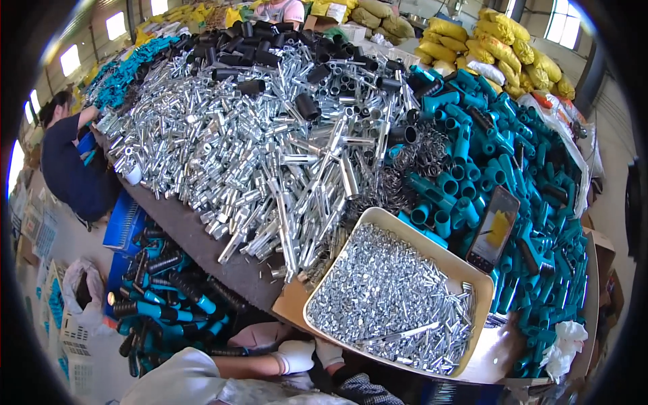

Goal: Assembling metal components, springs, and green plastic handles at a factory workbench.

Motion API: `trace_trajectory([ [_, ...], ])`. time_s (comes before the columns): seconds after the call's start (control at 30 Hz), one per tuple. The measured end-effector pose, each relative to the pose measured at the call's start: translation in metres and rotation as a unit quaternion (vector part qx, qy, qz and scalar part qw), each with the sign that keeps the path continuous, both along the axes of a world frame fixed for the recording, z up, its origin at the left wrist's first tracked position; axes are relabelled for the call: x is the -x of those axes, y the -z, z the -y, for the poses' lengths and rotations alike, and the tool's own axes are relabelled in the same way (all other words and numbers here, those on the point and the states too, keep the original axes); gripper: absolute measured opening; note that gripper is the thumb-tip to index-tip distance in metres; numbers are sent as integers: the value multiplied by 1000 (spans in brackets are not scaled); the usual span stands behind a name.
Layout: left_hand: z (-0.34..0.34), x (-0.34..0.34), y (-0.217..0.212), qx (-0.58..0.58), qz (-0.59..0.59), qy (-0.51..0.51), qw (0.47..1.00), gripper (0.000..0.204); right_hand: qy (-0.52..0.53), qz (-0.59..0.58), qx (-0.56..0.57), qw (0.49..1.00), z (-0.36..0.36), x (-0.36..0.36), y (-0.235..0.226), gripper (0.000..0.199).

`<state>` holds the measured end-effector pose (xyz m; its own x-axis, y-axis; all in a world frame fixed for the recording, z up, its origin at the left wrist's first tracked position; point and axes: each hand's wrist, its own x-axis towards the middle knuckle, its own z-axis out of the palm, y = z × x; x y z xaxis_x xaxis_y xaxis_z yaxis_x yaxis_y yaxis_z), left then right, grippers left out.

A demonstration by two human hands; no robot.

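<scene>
While I'm looking down from the head cam, the biggest thing by far is the pile of shiny silver metal tubes (270, 135) heaped across the dark table (202, 243), all smooth, zinc-bright cylinders lying every which way. To the right of it there's a big drift of teal plastic sleeves (513, 175), matte and tubular, with a few black ones mixed in. At the far edge sits a band of black rubbery tubes (270, 40), and behind that, far right, stacked yellow woven sacks (499, 40), plump and pillow-shaped.

Near left, below the table edge, I see finished teal-and-black handles (162, 304) in a blue crate (125, 219). A person in a dark top (71, 162) sits at the far left.

Near centre is a cream rectangular tray (378, 219) full of small bright silver nuts and fittings (385, 290), grainy-looking at this size. A dark phone (493, 229) with a yellow patch on its screen leans on the teal sleeves just right of the tray.

My left hand (293, 356) and right hand (329, 352) are both in white cloth gloves, close together just beside the tray's near-left rim. I can't tell if either is closed on anything; the fingers are tucked out of view.
</scene>
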<state>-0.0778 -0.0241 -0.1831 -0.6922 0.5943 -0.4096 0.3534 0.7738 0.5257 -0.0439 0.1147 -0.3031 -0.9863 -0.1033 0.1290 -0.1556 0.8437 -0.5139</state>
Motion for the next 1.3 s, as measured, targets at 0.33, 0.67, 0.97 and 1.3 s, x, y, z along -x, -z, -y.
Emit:
trace_trajectory([
  [0.33,3,-1,-16,11,62,-28,998,51,-31,182,-44,982,5,15,-12,42],
  [0.67,13,-15,10,-43,100,-75,991,44,-1,73,49,996,9,4,-30,38],
  [0.97,-6,4,-10,-7,99,-42,994,36,28,121,45,991,8,18,-41,38],
  [1.3,4,-11,52,-61,21,-25,998,34,19,156,39,987,13,21,-48,38],
])
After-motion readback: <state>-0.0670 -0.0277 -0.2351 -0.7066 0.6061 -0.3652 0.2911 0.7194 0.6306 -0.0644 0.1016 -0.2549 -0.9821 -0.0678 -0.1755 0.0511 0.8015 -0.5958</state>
